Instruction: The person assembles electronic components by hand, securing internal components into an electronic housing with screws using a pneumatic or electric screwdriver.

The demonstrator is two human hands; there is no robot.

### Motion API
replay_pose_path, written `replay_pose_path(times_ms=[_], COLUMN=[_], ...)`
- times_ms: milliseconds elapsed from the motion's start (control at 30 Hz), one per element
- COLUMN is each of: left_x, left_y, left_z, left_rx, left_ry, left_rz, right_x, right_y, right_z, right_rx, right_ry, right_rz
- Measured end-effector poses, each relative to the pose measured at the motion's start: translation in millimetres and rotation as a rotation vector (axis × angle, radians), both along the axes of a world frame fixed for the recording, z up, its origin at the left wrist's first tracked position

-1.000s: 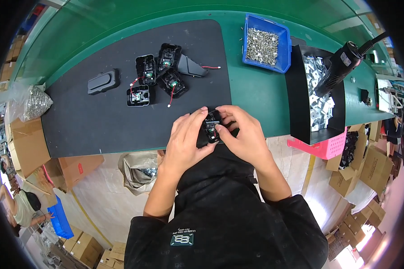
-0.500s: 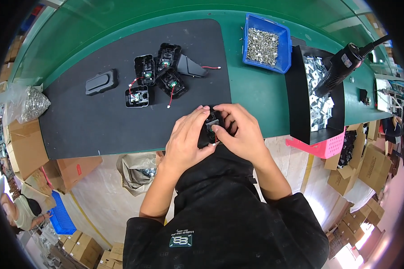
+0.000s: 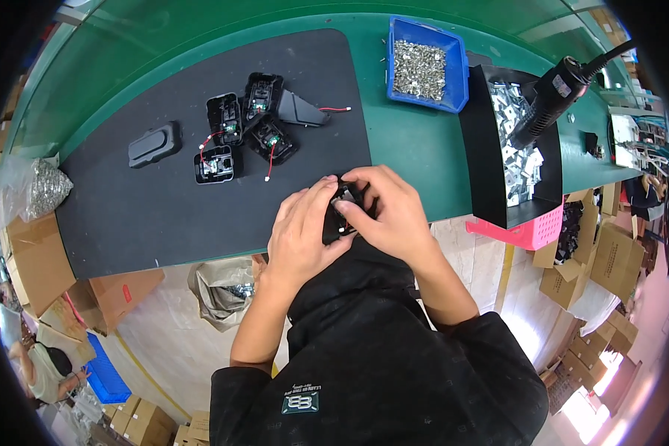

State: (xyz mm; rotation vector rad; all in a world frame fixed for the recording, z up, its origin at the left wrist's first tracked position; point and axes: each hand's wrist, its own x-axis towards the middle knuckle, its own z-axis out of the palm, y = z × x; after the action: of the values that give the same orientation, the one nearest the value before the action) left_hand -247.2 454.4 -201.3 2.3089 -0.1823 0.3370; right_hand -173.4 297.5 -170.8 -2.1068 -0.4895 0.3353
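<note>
Two hands close on one black housing (image 3: pixel 334 225), your left hand (image 3: pixel 301 230) along its left flank and your right hand (image 3: pixel 394 215) around its right. Neither is nearer, since both touch it; the piece sits between them, straight in front of your body, at the near edge of the table (image 3: pixel 416 163). Its long axis appears to run away from you, the far end leaning slightly to your right, and its open side faces up toward you. Your right thumb reaches across that open side and presses or rests inside; how hard, you cannot tell from this view. Your left fingers lie along the far left edge, and your left thumb stretches toward the near end, where a bit of red wire shows. Much of the interior is hidden under your fingers.

Beyond your left hand, on the dark mat (image 3: pixel 141 215), four open housings lie clustered with red wires, beside a wedge-shaped dark piece (image 3: pixel 301 110). Farther left sits a closed dark shell (image 3: pixel 154 144), well apart from them. To the right of your right hand stands a black box (image 3: pixel 487 171) of metal plates (image 3: pixel 524 175).
</note>
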Motion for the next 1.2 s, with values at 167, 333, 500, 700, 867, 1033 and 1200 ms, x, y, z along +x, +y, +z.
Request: replay_pose_path(times_ms=[167,333,500,700,867,1033,1200], left_x=[-1,-6,-2,73,142,217,221], left_y=[0,7,17,19,-36,-102,-77], left_z=[-1,2,35,106,127,71,28], left_rx=[0.004,0.069,-0.22,0.118,0.567,0.772,0.73], left_ry=[-0.02,-0.03,0.023,-0.126,-0.055,0.064,0.159], left_rz=[0.048,0.087,-0.226,-0.145,-0.326,-0.252,-0.152], right_x=[3,12,43,102,148,134,84], right_y=[-21,-61,-143,-135,-141,-196,-155], right_z=[17,42,74,83,53,47,111], right_rx=[0.203,0.285,0.386,0.071,0.0,0.247,0.896], right_ry=[-0.052,-0.347,-0.46,-0.333,-0.204,-0.459,-0.809], right_rz=[-0.099,-0.174,-0.571,-0.398,-0.253,-0.471,-0.517])
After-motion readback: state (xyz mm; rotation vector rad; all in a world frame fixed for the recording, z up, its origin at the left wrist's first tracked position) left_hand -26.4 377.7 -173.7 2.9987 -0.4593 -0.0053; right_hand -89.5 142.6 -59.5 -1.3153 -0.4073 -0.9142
